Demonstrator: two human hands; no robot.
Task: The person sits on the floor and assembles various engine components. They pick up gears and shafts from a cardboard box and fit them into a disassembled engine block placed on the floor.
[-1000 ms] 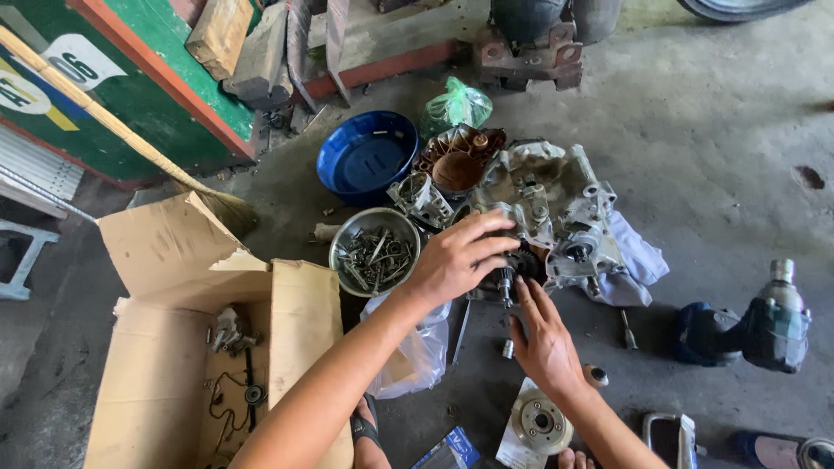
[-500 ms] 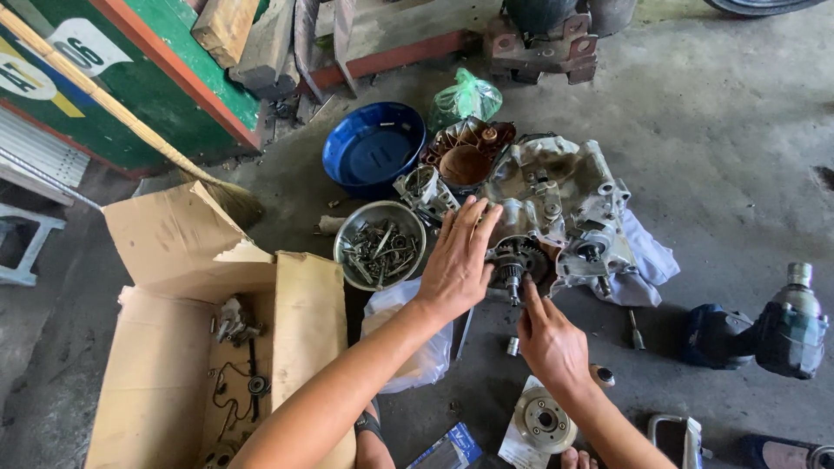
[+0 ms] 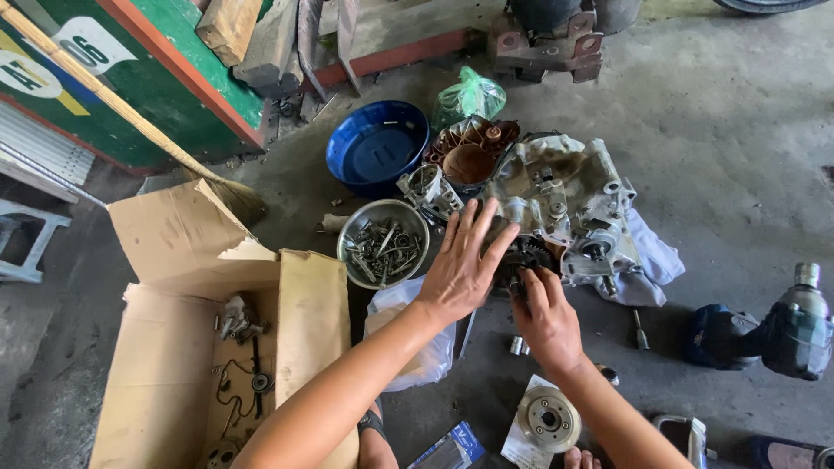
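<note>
Two hands: both are on one engine case [image 3: 565, 204] lying on the concrete floor [image 3: 738, 130], in the middle of the scene.
Left hand [image 3: 460, 265]: laid flat against the near left side of the case, fingers [image 3: 473, 226] spread apart and pointing far, clamped on nothing.
Right hand [image 3: 547, 321]: just near the case, fingertips bunched together on the dark toothed gear [image 3: 526, 256] at its near edge; whether they pinch a small part I cannot tell.
Engine case: grey metal, resting on a white rag [image 3: 647, 260] that sticks out to the right.
Metal bowl [image 3: 382, 243]: left of the left hand, full of bolts and small parts.
Blue basin [image 3: 378, 152]: farther off, beyond the bowl.
Brown cover [image 3: 473, 152]: between the basin and the case, at the far side.
Green bag [image 3: 469, 95]: far, behind the brown cover.
Cardboard box [image 3: 165, 347]: near left, flaps open, a chain and small parts inside.
White plastic bag [image 3: 408, 347]: under the left forearm.
Round clutch part [image 3: 547, 419]: near, beside the right forearm.
Power tool [image 3: 773, 330]: far right, well apart from the hands.
Broom handle [image 3: 104, 100]: far left, slanting across a green board.
</note>
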